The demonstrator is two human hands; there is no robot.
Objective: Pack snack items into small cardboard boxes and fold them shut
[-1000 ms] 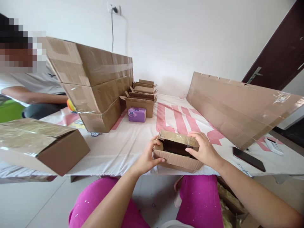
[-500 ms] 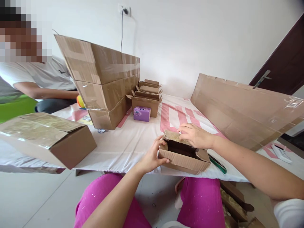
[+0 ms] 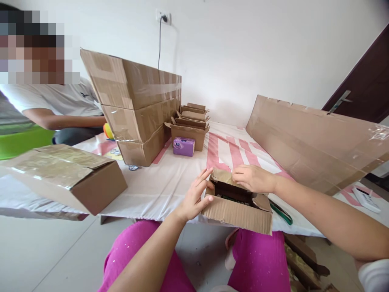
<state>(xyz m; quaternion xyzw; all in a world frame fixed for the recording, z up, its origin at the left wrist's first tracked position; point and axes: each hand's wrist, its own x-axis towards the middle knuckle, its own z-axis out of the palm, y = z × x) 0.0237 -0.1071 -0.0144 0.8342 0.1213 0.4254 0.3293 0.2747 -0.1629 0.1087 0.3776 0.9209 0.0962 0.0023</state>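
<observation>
A small cardboard box (image 3: 240, 215) stands at the table's near edge with its top open. Something dark with green shows inside, too shadowed to make out. My left hand (image 3: 197, 196) holds the box's left end, thumb at the near flap and fingers spread over the far corner. With curled fingers, my right hand (image 3: 253, 178) grips the far flap (image 3: 221, 176), fingertips partly hidden. The near flap hangs outward over the front. A green-handled tool (image 3: 282, 213), its kind unclear, lies just right of the box.
Stacked large cartons (image 3: 146, 113) stand at left, beside open boxes (image 3: 190, 134) and a purple tissue pack (image 3: 184, 147). A taped carton (image 3: 73, 170) sits at front left. A large cardboard panel (image 3: 310, 142) leans at right. Another person (image 3: 67, 105) sits at far left.
The near flap has swung outward and down, exposing more of the box's inside. My left thumb has risen to its edge. My right fingers have curled more on the far flap.
</observation>
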